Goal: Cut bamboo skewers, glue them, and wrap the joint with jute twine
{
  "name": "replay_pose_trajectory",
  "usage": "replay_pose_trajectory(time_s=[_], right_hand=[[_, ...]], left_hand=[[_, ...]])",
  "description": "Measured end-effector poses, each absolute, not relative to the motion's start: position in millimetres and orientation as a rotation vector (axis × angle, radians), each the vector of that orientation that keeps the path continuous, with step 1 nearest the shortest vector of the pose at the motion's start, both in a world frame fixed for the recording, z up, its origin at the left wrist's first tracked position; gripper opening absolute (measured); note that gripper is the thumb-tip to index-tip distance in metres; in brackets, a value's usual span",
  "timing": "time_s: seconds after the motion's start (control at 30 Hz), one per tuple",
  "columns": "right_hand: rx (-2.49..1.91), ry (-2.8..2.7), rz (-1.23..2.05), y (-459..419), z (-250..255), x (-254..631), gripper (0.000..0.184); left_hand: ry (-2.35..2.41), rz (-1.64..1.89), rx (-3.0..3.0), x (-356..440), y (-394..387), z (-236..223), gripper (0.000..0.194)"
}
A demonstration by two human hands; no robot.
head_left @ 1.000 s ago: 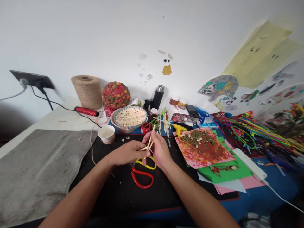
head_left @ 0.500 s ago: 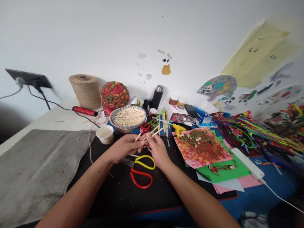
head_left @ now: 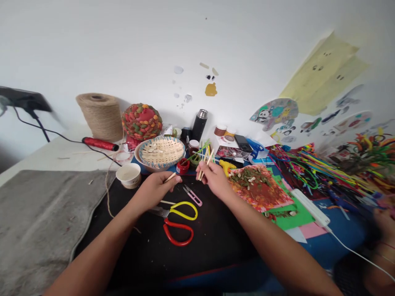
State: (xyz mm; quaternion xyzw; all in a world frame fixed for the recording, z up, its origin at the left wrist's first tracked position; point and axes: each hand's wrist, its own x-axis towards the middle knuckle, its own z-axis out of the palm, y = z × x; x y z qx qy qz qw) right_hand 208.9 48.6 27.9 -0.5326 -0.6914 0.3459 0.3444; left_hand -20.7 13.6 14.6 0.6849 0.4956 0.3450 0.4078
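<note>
My left hand [head_left: 156, 188] is closed around a short wooden stick [head_left: 170, 177], whose pale tip pokes out past the thumb. Apart from it to the right, my right hand [head_left: 213, 177] pinches a couple of thin wooden sticks [head_left: 210, 157] that point up and away. On the black mat below the hands lie scissors [head_left: 182, 210] with one yellow and one red handle, partly spread. Pink thread snips [head_left: 193, 196] rest between the hands, above the scissors. Another thin stick [head_left: 167, 202] lies by the scissor blades, partly behind my left hand.
A paper bowl [head_left: 128, 176], woven basket [head_left: 162, 153] and red paint jar [head_left: 183, 166] stand beyond my hands. Painted paper [head_left: 262, 193] and a white power strip [head_left: 310, 208] lie right. A twine spool [head_left: 100, 117] stands back left. Another person's arm [head_left: 384, 230] shows far right.
My hands have moved apart, each keeping wooden stick pieces. The thread snips between them are now uncovered. The view has shifted slightly to the right, and another person's arm has appeared there.
</note>
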Motion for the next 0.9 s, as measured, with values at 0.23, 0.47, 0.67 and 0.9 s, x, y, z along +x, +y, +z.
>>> replay_pose_trajectory(time_s=[0.23,0.47,0.67,0.9], right_hand=[[-1.713,-2.094,0.504,88,47,247,0.038],[-1.989,-2.453,0.259,98,42,247,0.032],[-2.134,-2.560,0.206,106,39,242,0.029],[-2.187,-2.536,0.190,118,35,242,0.033]], left_hand=[[1.235,0.893,1.728,-20,12,20,0.052],[1.214,0.896,1.711,-19,12,22,0.048],[1.226,0.900,1.703,-22,11,25,0.050],[1.250,0.962,1.718,-35,14,28,0.052]])
